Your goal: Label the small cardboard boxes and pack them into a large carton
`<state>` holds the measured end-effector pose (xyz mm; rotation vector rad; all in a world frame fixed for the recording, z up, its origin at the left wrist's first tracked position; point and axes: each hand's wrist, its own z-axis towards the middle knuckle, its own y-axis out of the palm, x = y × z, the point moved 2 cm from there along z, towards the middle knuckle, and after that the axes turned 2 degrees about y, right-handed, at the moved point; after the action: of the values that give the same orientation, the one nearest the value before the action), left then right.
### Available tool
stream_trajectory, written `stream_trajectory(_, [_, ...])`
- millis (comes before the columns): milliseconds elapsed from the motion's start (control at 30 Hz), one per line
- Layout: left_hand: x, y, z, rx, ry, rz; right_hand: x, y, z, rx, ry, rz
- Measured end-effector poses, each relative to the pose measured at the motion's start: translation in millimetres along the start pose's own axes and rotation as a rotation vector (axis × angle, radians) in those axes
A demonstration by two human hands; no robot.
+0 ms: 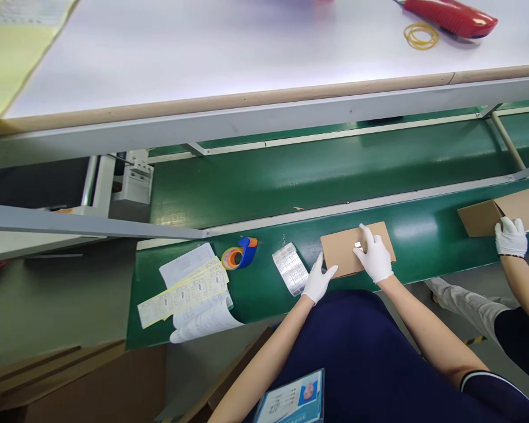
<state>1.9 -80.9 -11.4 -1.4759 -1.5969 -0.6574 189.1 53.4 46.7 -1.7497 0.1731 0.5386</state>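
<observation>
A brown cardboard box (pixel 339 249) lies on the green bench in front of me, its flat face up. My left hand (pixel 318 282), in a white glove, grips the box's near left corner, thumb along the near edge. My right hand (pixel 376 258), also gloved, is over the right half of the box. Its index finger stretches to the far edge. At the thumb is a small white label (pixel 358 245), apparently held against the cardboard; the other fingertips are partly hidden. A silver sheet of labels (pixel 290 269) lies just left of my left hand.
A blue tape dispenser (pixel 247 254) and printed papers (pixel 189 294) lie farther left on the green bench (pixel 264 299). At right, a co-worker's gloved hand (pixel 511 237) touches another carton (pixel 526 208). A white shelf (pixel 203 53) overhead holds a red-handled cutter (pixel 454 16) and rubber bands (pixel 421 36).
</observation>
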Motion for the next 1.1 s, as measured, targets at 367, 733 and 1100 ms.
stream_trajectory(367, [13.7, -2.1, -5.9, 0.178, 0.281, 0.532, 55.8, 1.0, -5.3, 0.250, 0.081, 0.030])
stream_trajectory(733, [46.5, -9.1, 31.5, 0.099, 0.742, 1.362, -6.2, 29.2, 18.5, 0.300, 0.220, 0.045])
stream_trajectory(1100, [50.7, -25.1, 49.6, 0.155, 0.725, 1.410, -10.1, 39.9, 44.9, 0.274, 0.248, 0.069])
